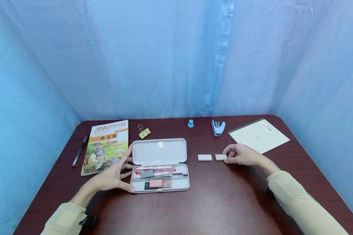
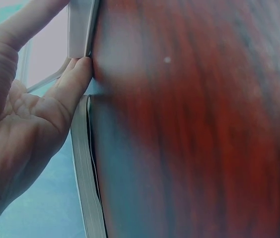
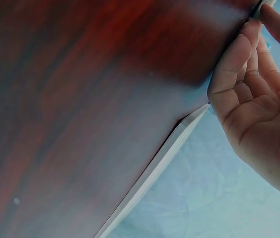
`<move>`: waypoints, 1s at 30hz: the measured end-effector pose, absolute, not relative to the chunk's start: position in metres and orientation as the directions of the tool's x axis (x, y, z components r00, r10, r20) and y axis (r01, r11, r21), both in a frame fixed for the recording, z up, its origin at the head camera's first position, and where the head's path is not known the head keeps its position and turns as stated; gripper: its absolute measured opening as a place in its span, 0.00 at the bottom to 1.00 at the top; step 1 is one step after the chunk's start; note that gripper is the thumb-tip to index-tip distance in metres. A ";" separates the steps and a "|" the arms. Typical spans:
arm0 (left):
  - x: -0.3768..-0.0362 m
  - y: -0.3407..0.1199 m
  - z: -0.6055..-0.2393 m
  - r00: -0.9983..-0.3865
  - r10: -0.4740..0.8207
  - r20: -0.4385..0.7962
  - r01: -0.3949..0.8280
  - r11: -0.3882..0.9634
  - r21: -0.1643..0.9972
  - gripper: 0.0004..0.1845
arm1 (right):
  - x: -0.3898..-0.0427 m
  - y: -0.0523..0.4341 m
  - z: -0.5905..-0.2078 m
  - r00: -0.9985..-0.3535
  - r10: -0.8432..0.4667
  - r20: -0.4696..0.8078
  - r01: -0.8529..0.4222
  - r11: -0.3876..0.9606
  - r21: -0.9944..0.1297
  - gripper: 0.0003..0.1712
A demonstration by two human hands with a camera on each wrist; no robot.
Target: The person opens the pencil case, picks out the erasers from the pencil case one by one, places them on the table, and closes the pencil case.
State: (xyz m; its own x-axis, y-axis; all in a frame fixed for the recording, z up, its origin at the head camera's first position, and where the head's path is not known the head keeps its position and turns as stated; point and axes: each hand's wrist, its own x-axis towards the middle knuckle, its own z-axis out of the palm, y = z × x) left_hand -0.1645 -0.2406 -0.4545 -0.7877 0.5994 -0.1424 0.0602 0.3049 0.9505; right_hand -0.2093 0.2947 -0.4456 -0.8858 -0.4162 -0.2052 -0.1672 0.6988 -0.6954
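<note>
An open white pencil case [image 1: 159,152] lies mid-table, its lid flat behind a tray of pink pens and small erasers. My left hand [image 1: 126,169] rests against the case's left end with fingers spread and straight, thumb at the front corner. In the left wrist view the left hand's fingertips [image 2: 80,69] touch the case's white edge [image 2: 79,29]. Two white erasers lie side by side right of the case. My right hand [image 1: 227,156] pinches the right eraser [image 1: 220,157] with curled fingers; the left eraser [image 1: 204,157] lies untouched. In the right wrist view the right hand's fingertips [image 3: 251,29] meet that eraser [image 3: 263,4].
A picture book [image 1: 106,145] and a black pen [image 1: 80,150] lie at the left. A gold binder clip [image 1: 144,132], a small blue cap [image 1: 190,123] and a blue stapler [image 1: 218,127] stand along the back. A notepad [image 1: 259,135] sits at the back right. Blue curtains surround the brown table [image 1: 223,202].
</note>
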 end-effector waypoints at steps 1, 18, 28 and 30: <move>-0.164 -0.241 -0.454 -0.787 0.600 -0.141 0.062 0.304 0.951 0.73 | -0.209 0.294 -0.446 -0.886 -0.416 -0.205 -0.167 0.699 -0.696 0.16; -0.167 -0.241 -0.456 -0.785 0.604 -0.136 0.075 0.311 0.947 0.73 | -0.208 0.294 -0.443 -0.869 -0.437 -0.232 -0.165 0.699 -0.695 0.17; -0.165 -0.240 -0.454 -0.788 0.599 -0.140 0.067 0.309 0.949 0.73 | -0.200 0.291 -0.428 -0.865 -0.448 -0.227 -0.152 0.665 -0.731 0.18; -0.164 -0.241 -0.453 -0.789 0.596 -0.145 0.062 0.312 0.948 0.73 | -0.196 0.287 -0.422 -0.864 -0.459 -0.208 -0.158 0.640 -0.752 0.19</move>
State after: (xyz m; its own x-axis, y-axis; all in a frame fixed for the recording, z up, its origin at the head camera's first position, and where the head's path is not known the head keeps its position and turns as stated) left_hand -0.1637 -0.2409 -0.4530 -0.7894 0.5964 -0.1452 0.0616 0.3123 0.9480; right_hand -0.1956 0.2866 -0.4223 -0.8640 -0.4585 -0.2079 -0.1584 0.6396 -0.7522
